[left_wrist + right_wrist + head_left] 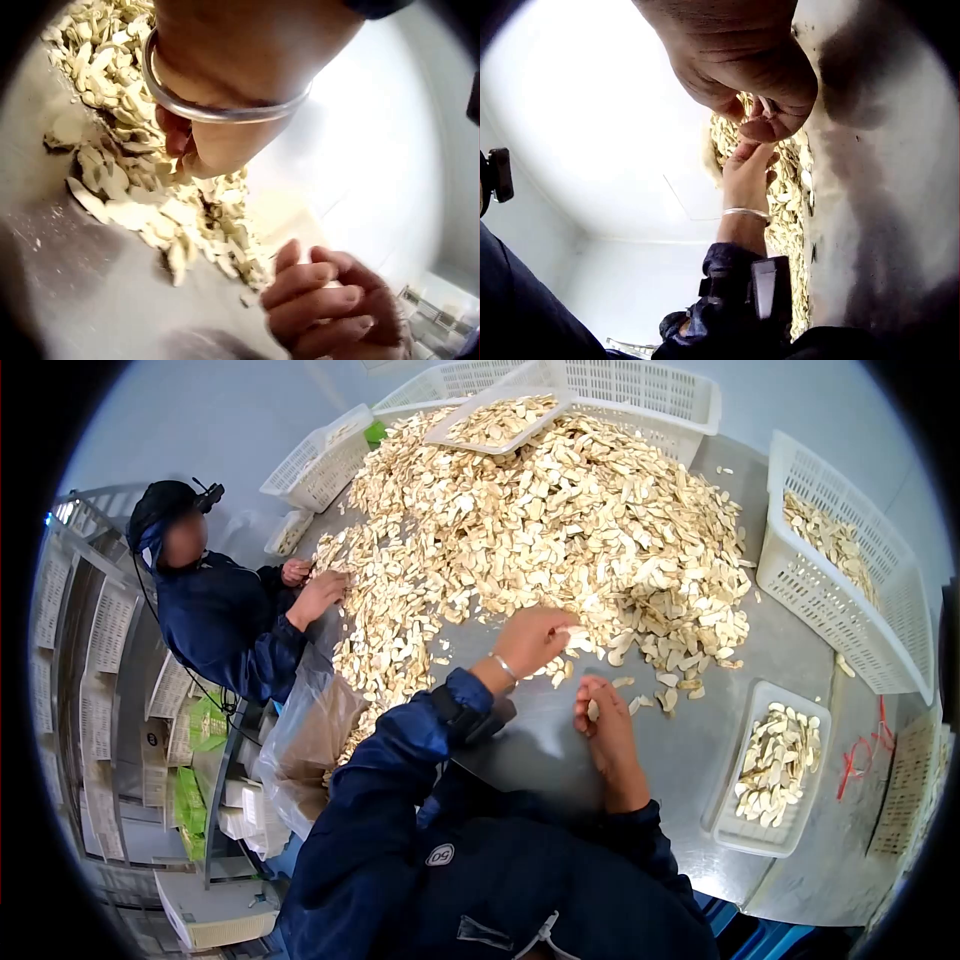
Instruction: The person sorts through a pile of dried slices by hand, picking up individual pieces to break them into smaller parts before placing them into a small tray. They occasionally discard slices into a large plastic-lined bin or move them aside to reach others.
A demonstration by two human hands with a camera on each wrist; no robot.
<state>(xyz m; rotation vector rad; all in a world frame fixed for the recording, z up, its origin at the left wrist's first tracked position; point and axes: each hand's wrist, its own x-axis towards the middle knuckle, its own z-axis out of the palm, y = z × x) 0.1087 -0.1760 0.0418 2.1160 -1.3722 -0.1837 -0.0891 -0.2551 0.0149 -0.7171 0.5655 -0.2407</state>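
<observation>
A large heap of pale dried slices [560, 510] covers the metal table. At the heap's near edge, my left hand [535, 642], with a silver bangle at the wrist, pinches a pale slice [577, 637] at its fingertips. The left wrist view mostly hides those fingers behind the hand. Closer to my body, my right hand [608, 732] is curled, palm side up, and holds a slice [768, 106] between thumb and fingers. Several loose slices [668, 698] lie on the table just right of it.
To the right stand a white tray [722, 815] with slices and a large white basket [850, 630]. Another tray [437, 436] rests atop the heap, before more baskets [650, 395]. A red string [862, 752] lies at right. Another person [225, 605] works at the left, near a plastic bag [300, 740].
</observation>
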